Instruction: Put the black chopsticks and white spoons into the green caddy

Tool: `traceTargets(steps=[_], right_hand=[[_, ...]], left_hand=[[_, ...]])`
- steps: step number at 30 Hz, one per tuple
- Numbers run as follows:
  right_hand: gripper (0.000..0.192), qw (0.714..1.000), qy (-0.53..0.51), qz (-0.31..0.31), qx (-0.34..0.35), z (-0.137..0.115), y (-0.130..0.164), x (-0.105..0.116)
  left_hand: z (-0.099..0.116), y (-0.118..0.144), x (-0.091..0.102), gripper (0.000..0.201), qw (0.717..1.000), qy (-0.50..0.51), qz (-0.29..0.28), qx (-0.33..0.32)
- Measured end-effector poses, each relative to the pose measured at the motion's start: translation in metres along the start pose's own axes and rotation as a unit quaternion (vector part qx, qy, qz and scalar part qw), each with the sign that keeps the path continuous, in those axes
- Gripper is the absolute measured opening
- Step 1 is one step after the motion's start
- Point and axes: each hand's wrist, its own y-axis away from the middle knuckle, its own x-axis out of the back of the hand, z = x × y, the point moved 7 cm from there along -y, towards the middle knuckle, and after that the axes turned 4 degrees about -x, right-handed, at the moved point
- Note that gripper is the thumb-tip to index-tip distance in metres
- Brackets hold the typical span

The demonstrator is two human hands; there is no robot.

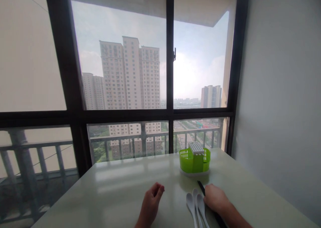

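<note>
- Two bare hands rest on a pale, glossy counter [120,187] set against a tall dark-framed window [170,114] that looks out on high-rise apartment blocks.
- Left hand [151,201] lies loosely curled, fingers folded toward the palm, its grip closed on nothing visible.
- Right hand [215,198] lies knuckles up over a slim black stick-like utensil [201,187], whose tip pokes out beyond the fingers; whether the grip actually closes around it cannot be told.
- Three white ceramic soup spoons [196,204] lie side by side just left of that hand, bowls pointing toward the window.
- Beyond them stands a lime-green plastic cutlery caddy [194,162] with a white slotted insert, on a white base.
</note>
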Motion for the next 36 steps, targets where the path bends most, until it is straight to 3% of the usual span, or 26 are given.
traceTargets(steps=[5, 10, 20, 29, 32, 36], right_hand=[[0.033, 0.998, 0.051, -0.02, 0.002, -0.022, 0.009, 0.016], [0.036, 0.998, 0.056, -0.018, -0.003, -0.028, 0.012, 0.021], [0.042, 0.998, 0.062, -0.02, -0.025, -0.025, 0.01, 0.025], [0.034, 0.998, 0.051, -0.031, -0.013, -0.018, 0.01, 0.028], [0.025, 0.999, 0.027, -0.006, -0.02, -0.014, 0.007, 0.042], [0.013, 0.995, -0.051, 0.083, 0.017, -0.032, 0.006, 0.092]], left_hand=[[-0.003, -0.002, 0.003, 0.048, 1.0, 0.02, 0.01, 0.015], [-0.004, -0.002, 0.005, 0.053, 0.999, 0.009, 0.018, 0.025], [-0.009, -0.004, 0.003, 0.053, 1.0, 0.017, 0.009, 0.019], [-0.008, -0.003, 0.001, 0.051, 1.0, 0.017, -0.004, 0.018], [-0.01, -0.003, -0.002, 0.05, 1.0, 0.014, -0.014, 0.02], [-0.008, -0.002, -0.007, 0.049, 0.999, 0.014, -0.033, 0.014]])
